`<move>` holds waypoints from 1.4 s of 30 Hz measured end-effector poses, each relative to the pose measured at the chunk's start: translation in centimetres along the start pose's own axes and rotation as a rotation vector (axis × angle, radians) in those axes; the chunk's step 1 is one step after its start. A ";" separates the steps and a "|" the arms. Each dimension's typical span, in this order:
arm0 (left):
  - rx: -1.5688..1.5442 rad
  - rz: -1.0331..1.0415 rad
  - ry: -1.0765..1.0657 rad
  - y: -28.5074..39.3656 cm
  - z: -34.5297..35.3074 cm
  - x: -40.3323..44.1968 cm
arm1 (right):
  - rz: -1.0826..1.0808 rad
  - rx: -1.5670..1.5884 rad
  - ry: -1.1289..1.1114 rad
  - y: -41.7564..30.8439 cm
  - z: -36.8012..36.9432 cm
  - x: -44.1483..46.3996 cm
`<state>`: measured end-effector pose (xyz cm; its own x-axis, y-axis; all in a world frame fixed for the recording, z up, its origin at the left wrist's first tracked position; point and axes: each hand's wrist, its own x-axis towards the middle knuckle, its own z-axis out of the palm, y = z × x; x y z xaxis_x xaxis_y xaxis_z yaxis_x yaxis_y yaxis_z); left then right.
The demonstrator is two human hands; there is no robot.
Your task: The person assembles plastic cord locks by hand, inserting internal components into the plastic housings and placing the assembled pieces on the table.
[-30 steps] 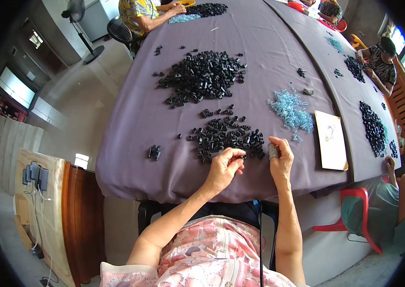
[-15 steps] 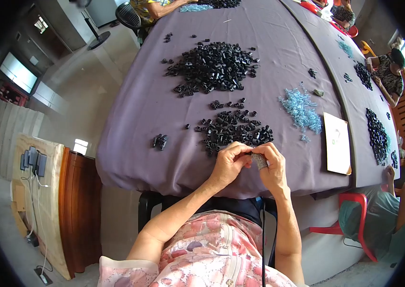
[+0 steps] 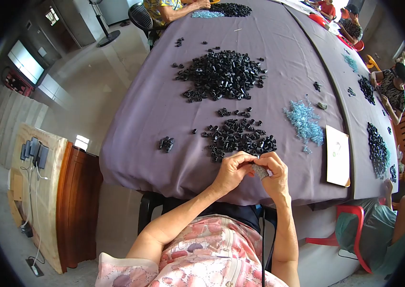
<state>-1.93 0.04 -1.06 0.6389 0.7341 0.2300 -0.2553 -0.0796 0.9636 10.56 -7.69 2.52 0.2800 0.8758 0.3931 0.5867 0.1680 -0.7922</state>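
Observation:
My left hand (image 3: 232, 173) and my right hand (image 3: 274, 176) meet at the fingertips over the table's near edge. Both are closed in a pinch, and whatever small part lies between the fingertips is hidden. A grey speckled piece (image 3: 259, 171) shows at the fingers of my right hand; whether it is held or wrapped round a finger I cannot make out. Just beyond my hands spreads a pile of small black plastic parts (image 3: 236, 136). Right of it lies a heap of tiny pale-blue clear pieces (image 3: 303, 122).
A larger black pile (image 3: 224, 74) sits farther back on the purple tablecloth (image 3: 140, 119). To the left is a small black cluster (image 3: 166, 144); to the right, a white card (image 3: 337, 155) and a stone-like lump (image 3: 322, 105). Other people sit around the table. A wooden cabinet (image 3: 80, 205) stands at left.
The view has tilted slightly, so the table and its piles sit lower in the picture. My hands stay together at the fingertips, and the grey speckled piece has turned a little.

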 end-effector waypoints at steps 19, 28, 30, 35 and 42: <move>-0.147 -0.217 -0.037 0.3 -2.0 -0.8 | 0.260 0.051 0.149 2.3 -2.0 1.8; -0.190 -0.205 -0.003 0.8 -2.2 -2.0 | -0.016 -0.255 -0.171 0.8 3.4 8.8; -0.180 -0.207 -0.021 0.8 -2.2 -2.0 | -0.087 -0.312 -0.206 1.2 5.0 9.9; -0.219 -0.207 -0.035 0.2 -2.1 -2.0 | -0.129 -0.518 -0.289 1.4 7.6 11.1; -0.206 -0.191 -0.052 0.6 -2.1 -2.0 | -0.115 -0.569 -0.320 1.7 7.8 11.1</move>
<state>-4.86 -0.04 -1.26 0.7245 0.6867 0.0587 -0.2652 0.1991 0.9434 8.70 5.85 1.87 0.0037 0.9725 0.2329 0.9337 0.0800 -0.3489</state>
